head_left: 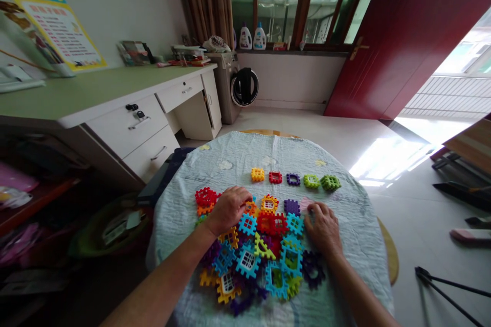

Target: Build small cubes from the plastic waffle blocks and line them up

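Observation:
My left hand (pixel 230 209) reaches over the upper left of a heap of plastic interlocking blocks. Its fingers are closed at an orange block (pixel 251 208), partly hidden by the hand. My right hand (pixel 324 226) lies on the cloth at the heap's right side, fingers loosely bent and apart, holding nothing. Near it are a purple block (pixel 292 207) and a light-blue block (pixel 295 224). In the heap, red blocks (pixel 272 223), a lime triangular block (pixel 264 246) and a light-blue window block (pixel 248 260) overlap.
Beyond the heap runs a row of blocks: yellow (pixel 257 174), red (pixel 275 178), purple (pixel 293 179), lime (pixel 311 181) and a green one (pixel 330 182). A pale patterned cloth (pixel 353 265) covers the round table. A desk (pixel 111 89) stands at left.

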Demonstrator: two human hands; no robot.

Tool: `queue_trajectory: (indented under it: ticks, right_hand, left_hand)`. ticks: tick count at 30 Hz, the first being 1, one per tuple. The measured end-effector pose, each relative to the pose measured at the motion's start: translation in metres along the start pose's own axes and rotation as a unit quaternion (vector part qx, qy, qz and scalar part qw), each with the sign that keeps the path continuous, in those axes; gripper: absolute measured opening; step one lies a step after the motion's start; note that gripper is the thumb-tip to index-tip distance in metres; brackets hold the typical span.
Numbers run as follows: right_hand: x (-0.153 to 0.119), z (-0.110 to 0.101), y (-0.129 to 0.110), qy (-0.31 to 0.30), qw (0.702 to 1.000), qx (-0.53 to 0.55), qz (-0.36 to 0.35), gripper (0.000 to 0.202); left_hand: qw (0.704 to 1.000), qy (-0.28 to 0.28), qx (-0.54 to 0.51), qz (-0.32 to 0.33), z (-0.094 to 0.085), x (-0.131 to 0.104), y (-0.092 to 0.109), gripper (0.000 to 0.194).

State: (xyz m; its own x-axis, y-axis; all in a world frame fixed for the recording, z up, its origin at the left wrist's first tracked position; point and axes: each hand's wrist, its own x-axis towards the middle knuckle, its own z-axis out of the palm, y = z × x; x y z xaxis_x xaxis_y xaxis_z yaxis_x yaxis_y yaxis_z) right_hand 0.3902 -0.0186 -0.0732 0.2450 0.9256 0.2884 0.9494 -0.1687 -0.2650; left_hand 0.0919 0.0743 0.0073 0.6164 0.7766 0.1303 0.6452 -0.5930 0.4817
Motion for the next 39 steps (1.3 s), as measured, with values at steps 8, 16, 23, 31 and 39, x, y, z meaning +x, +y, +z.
queue_trajectory:
  ticks: [8,16,23,31,39]
  right_hand:
    - [0.000,0.003,0.002,0.009,1.000,-0.001,-0.004,0.016]
    - [0.000,0.001,0.001,0.002,1.000,0.000,-0.001,0.016]
    - [0.000,0.000,0.000,-0.005,1.000,0.005,0.003,0.016]
    - [0.000,0.001,0.001,-0.009,1.000,0.003,0.008,0.017]
    - [0.000,0.002,0.003,0.000,1.000,-0.004,0.000,0.017]
  left_hand:
    - [0.983,0.019,-0.135,-0.126,-0.008,-0.016,-0.024,0.036]
    - [0.991,-0.074,0.009,-0.110,0.001,-0.004,-0.013,0.038]
    - [0.992,-0.080,0.039,-0.093,0.008,-0.004,-0.010,0.047]
    - [0.997,-0.008,-0.011,-0.069,0.006,-0.005,-0.006,0.047]
    - [0.987,0.095,-0.071,-0.107,-0.018,-0.027,-0.023,0.025]
